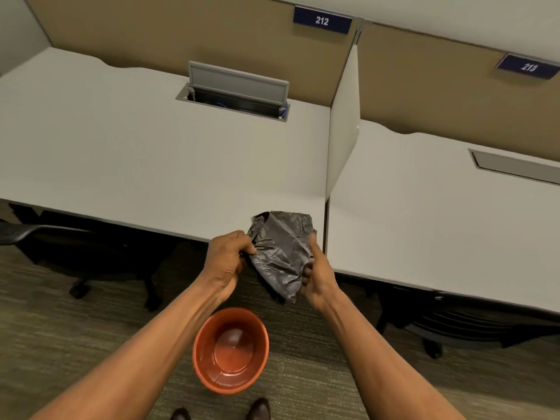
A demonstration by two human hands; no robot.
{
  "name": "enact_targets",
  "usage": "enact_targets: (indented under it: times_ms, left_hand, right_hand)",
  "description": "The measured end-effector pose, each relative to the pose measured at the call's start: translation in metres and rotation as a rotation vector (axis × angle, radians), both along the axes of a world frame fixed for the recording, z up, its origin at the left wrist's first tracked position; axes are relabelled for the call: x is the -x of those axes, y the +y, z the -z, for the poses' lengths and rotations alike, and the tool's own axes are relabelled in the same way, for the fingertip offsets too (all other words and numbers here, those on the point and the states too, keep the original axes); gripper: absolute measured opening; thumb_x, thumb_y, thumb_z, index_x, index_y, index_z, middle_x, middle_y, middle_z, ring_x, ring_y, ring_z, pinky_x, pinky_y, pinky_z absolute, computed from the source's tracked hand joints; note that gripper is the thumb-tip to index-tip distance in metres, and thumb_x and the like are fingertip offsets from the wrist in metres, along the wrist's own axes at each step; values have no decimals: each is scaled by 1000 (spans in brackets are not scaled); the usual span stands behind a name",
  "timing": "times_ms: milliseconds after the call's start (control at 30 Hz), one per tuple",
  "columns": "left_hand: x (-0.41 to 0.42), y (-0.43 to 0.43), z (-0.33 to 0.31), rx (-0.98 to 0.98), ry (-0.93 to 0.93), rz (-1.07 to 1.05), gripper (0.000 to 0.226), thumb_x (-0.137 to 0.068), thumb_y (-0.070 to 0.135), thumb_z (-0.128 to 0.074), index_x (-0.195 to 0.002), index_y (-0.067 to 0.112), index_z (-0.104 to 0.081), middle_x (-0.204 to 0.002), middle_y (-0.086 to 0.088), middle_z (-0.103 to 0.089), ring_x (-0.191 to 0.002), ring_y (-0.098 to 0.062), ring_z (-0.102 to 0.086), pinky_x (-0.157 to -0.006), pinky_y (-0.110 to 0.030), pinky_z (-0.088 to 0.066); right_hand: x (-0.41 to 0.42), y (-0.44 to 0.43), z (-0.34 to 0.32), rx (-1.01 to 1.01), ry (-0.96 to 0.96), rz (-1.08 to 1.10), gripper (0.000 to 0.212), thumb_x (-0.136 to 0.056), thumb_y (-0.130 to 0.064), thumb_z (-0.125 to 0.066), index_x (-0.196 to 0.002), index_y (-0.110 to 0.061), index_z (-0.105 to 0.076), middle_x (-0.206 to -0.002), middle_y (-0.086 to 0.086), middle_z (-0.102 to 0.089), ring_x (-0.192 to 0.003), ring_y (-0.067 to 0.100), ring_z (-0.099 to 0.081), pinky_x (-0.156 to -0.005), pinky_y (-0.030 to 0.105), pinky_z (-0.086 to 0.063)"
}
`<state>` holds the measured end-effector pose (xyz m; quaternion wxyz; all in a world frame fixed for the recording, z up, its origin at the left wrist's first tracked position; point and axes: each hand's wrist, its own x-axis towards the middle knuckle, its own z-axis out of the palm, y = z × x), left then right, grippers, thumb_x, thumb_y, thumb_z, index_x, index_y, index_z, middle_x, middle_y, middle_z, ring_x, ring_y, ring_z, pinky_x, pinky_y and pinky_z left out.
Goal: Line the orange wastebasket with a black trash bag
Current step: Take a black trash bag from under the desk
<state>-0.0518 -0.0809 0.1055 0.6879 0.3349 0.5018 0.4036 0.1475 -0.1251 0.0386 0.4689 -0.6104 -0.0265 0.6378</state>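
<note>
The orange wastebasket (pixel 203 366) stands upright on the carpet between my forearms, empty inside. Above it, at the desk's front edge, I hold a crumpled black trash bag (pixel 280 253) with both hands. My left hand (pixel 228 262) pinches the bag's left edge. On the bag's right side my right hand (pixel 316 275) grips it, fingers curled into the plastic. The bag is bunched and folded, and its lower tip hangs above the floor behind the basket.
A white desk (pixel 136 153) labelled 212 spans the left, with an open cable hatch (pixel 236 92). A divider panel (pixel 342 122) separates it from a second desk (pixel 439 222). Black chairs (pixel 91 247) sit under both desks. My shoes (pixel 257 410) are at the bottom edge.
</note>
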Motion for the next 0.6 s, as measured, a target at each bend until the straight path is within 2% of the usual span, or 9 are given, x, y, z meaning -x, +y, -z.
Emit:
enact_targets:
  times_ms: [67,133,167,267,333,400,467,533,600]
  left_hand:
    - [23,-18,-4,-33,26,25,47,-69,-12,-58,-38,22,-50,-47,8,-43,-52,-5,-41,-53,-25,-32]
    - [46,-35,-6,-49,50,22,57,-77,-21,-56,-40,22,-50,-49,4,-45,-56,-9,-43,-60,-30,-34]
    - [58,-43,-7,-50,62,11,55,-79,-22,-58,-44,20,-50,-52,2,-46,-58,-10,-45,-61,-31,-35]
    - [93,-66,-10,-36,78,-45,51,-86,-14,-70,-51,17,-51,-56,-1,-53,-55,-9,-53,-50,-22,-43]
    - [117,-80,-11,-17,52,-64,49,-91,-4,-75,-53,20,-55,-59,0,-62,-55,-7,-63,-47,-19,-49]
    - [140,-93,-16,-2,19,-69,47,-93,4,-76,-54,22,-57,-65,-1,-67,-61,-8,-68,-51,-22,-55]
    - [161,-104,-18,2,48,-90,46,-93,3,-76,-56,22,-55,-69,-4,-67,-66,-11,-69,-56,-26,-57]
    - [179,-114,-20,0,95,-125,48,-91,-6,-73,-57,21,-51,-69,-7,-57,-68,-15,-62,-63,-32,-53]
    - [194,-122,-21,17,112,-157,49,-90,-11,-71,-58,20,-50,-68,-8,-49,-68,-17,-54,-68,-34,-46]
  right_hand:
    - [17,-12,-7,-70,129,-36,81,-88,-73,-68,-132,-6,-71,-113,18,-80,-102,33,-76,-97,48,-60]
    - [37,-19,-17,-122,162,-84,63,-92,-53,-75,-130,-4,-73,-125,20,-78,-116,36,-75,-107,52,-56]
    - [48,-23,-22,-118,127,-86,53,-91,-39,-80,-127,-1,-74,-126,21,-77,-112,33,-76,-103,48,-59]
    - [80,-36,-25,-40,-68,-113,37,-88,-6,-83,-119,11,-73,-115,25,-79,-81,26,-79,-71,36,-66]
    - [96,-47,-21,-5,-160,-138,30,-88,6,-78,-115,15,-71,-108,29,-77,-74,25,-76,-74,38,-65]
    - [104,-59,-14,49,-244,-211,14,-91,11,-71,-104,16,-72,-94,25,-75,-64,15,-74,-67,29,-61]
    - [113,-69,-7,79,-329,-265,17,-96,12,-64,-107,22,-71,-81,15,-70,-54,1,-66,-55,20,-51]
    - [121,-82,-4,157,-311,-155,20,-98,9,-62,-110,21,-72,-83,18,-71,-59,15,-67,-44,23,-49]
    - [126,-92,-3,233,-195,-57,16,-100,2,-60,-106,11,-73,-78,18,-75,-58,26,-70,-37,23,-50]
